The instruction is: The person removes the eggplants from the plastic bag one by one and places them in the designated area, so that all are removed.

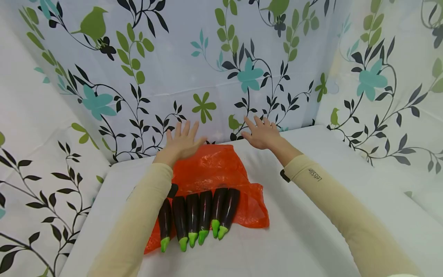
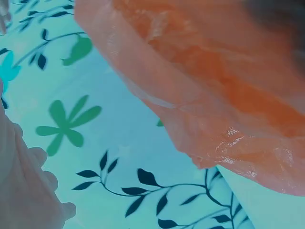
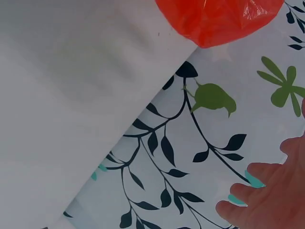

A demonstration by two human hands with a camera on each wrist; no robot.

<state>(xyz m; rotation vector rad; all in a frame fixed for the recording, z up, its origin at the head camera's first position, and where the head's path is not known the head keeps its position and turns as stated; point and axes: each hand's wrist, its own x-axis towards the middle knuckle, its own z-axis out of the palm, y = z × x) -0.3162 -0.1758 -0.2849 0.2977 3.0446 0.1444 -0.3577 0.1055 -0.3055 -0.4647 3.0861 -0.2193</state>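
Observation:
Several dark purple eggplants with bright green stem ends lie side by side, stems toward me, on the near part of a red plastic bag. The bag is spread flat and wrinkled on the white table. My left hand is held with fingers spread over the bag's far left corner, holding nothing; whether it touches the bag I cannot tell. To the right of the bag, my right hand is stretched out near the table's far edge, fingers spread and nothing in it. The left forearm partly hides the bag's left side.
A white table stretches under everything. Behind it hangs a white curtain printed with leaves, birds and flowers, which also runs along the left and right sides. A black band sits at the right wrist.

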